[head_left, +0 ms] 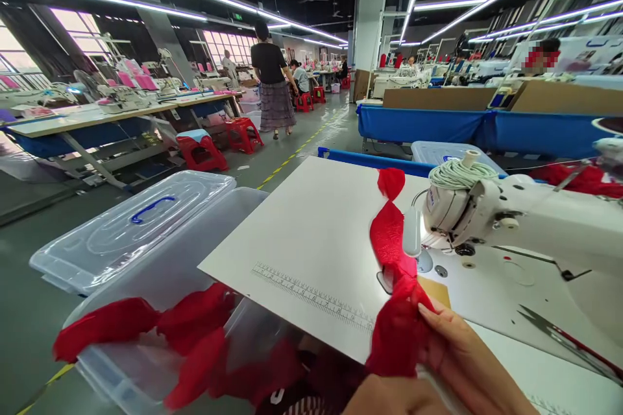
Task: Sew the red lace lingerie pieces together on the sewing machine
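A chain of red fabric pieces, lace-like in places, runs down the white table past the sewing machine's needle area. My right hand pinches the near piece between thumb and fingers, at its right edge. Below that piece, at the bottom of the view, is my left hand; it is blurred and its fingers are hidden. The white sewing machine stands just right of the chain. Further red fabric pieces hang over the rim of a clear plastic bin to the left.
Open scissors lie on the machine bed at right. A printed ruler marks the table's near edge. The clear bin and its blue-handled lid are at left. A person is in the aisle near red stools.
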`<action>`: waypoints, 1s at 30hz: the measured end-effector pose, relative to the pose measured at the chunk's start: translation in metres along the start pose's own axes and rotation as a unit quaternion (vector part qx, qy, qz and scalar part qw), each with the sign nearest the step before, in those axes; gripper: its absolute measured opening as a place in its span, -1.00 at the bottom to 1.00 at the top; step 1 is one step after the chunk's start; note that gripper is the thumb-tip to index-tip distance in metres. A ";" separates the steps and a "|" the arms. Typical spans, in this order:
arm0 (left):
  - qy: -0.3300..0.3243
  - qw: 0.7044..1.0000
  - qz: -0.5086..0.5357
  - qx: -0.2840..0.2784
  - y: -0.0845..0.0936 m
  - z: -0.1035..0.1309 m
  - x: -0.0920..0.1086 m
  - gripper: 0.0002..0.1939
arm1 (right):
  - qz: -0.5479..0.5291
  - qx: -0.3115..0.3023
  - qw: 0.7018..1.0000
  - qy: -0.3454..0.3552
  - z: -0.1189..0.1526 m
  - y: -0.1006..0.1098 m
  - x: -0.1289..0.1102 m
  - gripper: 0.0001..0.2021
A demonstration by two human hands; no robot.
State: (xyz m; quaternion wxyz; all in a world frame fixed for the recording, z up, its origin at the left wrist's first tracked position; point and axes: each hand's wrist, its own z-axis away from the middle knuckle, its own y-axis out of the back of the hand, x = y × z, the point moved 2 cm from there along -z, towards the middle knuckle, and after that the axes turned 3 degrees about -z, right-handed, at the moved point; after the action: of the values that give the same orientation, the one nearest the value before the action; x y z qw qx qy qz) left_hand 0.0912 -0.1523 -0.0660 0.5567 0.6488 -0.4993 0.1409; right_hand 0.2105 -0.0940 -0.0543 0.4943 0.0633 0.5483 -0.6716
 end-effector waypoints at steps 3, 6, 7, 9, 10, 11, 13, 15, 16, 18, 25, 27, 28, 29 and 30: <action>0.067 0.992 0.031 0.099 0.037 -0.003 -0.007 -0.81 | -0.006 -0.039 0.999 -0.002 0.000 0.006 -0.003 -0.68; 0.129 0.981 0.114 0.089 0.053 -0.010 -0.012 -0.84 | -0.016 -0.046 0.999 -0.009 0.000 0.005 -0.003 -0.55; 0.145 0.977 0.142 0.071 0.053 -0.012 -0.013 -0.82 | -0.017 -0.042 0.999 -0.009 0.001 0.003 -0.002 -0.52; 0.189 0.961 0.192 0.059 0.051 -0.015 -0.015 -0.74 | -0.015 -0.029 0.999 0.000 0.003 -0.002 -0.002 -0.46; 0.213 0.953 0.209 0.059 0.050 -0.016 -0.016 -0.70 | -0.013 -0.022 1.000 0.005 0.004 -0.005 -0.001 -0.43; 0.234 0.946 0.218 0.056 0.049 -0.017 -0.017 -0.69 | -0.011 -0.016 1.000 0.008 0.006 -0.007 -0.001 -0.39; 0.257 0.943 0.209 0.031 0.049 -0.021 -0.017 -0.68 | -0.006 -0.005 1.000 0.010 0.009 -0.011 -0.001 -0.34; 0.244 0.950 0.194 0.010 0.052 -0.027 -0.016 -0.62 | 0.003 0.009 1.000 0.007 0.010 -0.011 -0.002 -0.36; 0.229 0.953 0.199 0.010 0.054 -0.029 -0.016 -0.59 | 0.009 0.020 1.000 0.010 0.010 -0.010 -0.002 -0.41; 0.209 0.943 0.258 0.020 0.059 -0.034 -0.014 -0.55 | 0.015 0.049 0.998 0.037 0.006 -0.006 -0.005 -0.59; 0.300 0.810 0.503 0.011 0.062 -0.039 -0.010 -0.49 | -0.031 0.052 0.998 -0.015 0.000 -0.007 0.002 -0.55; 0.255 0.884 0.388 0.050 0.068 -0.042 -0.009 -0.56 | -0.028 0.035 0.997 -0.056 0.004 -0.014 0.009 -0.43; 0.218 0.922 0.312 0.072 0.072 -0.043 -0.007 -0.59 | -0.012 0.036 0.998 -0.050 0.006 -0.018 0.012 -0.41; 0.183 0.949 0.240 0.090 0.074 -0.043 -0.005 -0.63 | 0.012 0.047 0.998 -0.026 0.007 -0.022 0.015 -0.41; 0.153 0.966 0.181 0.101 0.076 -0.044 -0.004 -0.66 | 0.042 0.068 0.997 0.013 0.009 -0.024 0.017 -0.41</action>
State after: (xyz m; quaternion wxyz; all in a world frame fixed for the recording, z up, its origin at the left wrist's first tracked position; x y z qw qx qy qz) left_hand 0.0447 -0.1034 -0.0095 0.5235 0.5714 -0.5000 0.3867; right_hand 0.1879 -0.1135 -0.0452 0.5096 0.1284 0.5041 -0.6854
